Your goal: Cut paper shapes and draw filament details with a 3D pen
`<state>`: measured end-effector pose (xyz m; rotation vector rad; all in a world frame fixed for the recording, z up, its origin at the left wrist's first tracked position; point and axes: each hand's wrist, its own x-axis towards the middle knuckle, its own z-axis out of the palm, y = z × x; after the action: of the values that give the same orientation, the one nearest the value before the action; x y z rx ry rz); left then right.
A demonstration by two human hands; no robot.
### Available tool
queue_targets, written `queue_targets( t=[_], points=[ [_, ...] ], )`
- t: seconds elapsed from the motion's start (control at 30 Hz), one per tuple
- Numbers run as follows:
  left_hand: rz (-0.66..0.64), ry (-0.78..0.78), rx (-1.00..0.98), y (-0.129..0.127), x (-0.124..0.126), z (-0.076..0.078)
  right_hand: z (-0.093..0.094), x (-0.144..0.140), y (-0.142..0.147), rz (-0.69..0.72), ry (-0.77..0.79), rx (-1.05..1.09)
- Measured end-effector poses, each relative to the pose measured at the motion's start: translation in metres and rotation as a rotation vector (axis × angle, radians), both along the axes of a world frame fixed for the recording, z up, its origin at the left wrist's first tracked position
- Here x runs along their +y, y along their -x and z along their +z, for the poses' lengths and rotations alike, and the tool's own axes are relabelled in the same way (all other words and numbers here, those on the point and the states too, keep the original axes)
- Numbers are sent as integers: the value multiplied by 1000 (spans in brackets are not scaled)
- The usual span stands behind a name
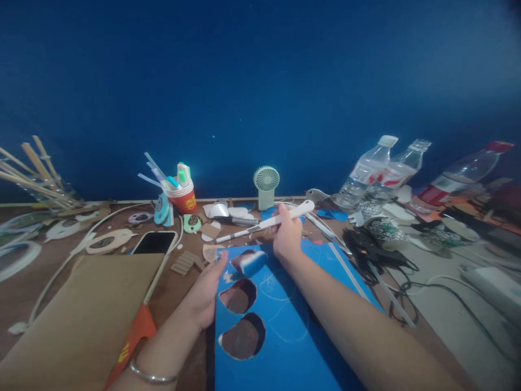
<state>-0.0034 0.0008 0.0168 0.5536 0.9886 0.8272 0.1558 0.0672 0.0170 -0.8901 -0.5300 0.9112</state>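
My right hand [287, 233] is closed around a white-handled knife [303, 208], whose handle has a hole at its end. Its narrow front part points left, above the far edge of a blue board [280, 347]. The tip is hard to make out against a thin pen-like stick. At the board's left edge, my left hand [205, 293] grips with the thumb on top and the fingers hidden below. Holes with rounded outlines are cut through the board near that hand. A loose blue-and-white piece [253, 263] tilts up at the farthest hole. Faint drawn outlines show beside my right forearm.
Brown cardboard [81, 315] lies left, beside a phone [155, 242]. A red cup of markers [185, 198] and a small fan [266, 184] stand by the blue wall. Plastic bottles [362, 174], black cables [370, 252] and a white power strip [494, 290] are right.
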Motion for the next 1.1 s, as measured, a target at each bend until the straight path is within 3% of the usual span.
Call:
queue_targets(
  t=[0.07,0.3,0.53,0.67,0.93,1.1],
  points=[
    [-42,-21,10,-2,-2,3,-1,-1,-1,10,1,-60],
    [-5,-78,128,-6,-1,3,-5,-3,-7,19,29,-114],
    [69,-109,155,-12,-2,3,-14,-3,-3,74,38,-149],
    [121,-202,204,-10,-2,3,-15,-1,-5,82,64,-152],
    [71,-508,684,-5,-2,-1,-9,-3,-7,53,71,-196],
    [11,-645,1032,3,2,6,28,-5,-11,-14,-54,-117]
  ],
)
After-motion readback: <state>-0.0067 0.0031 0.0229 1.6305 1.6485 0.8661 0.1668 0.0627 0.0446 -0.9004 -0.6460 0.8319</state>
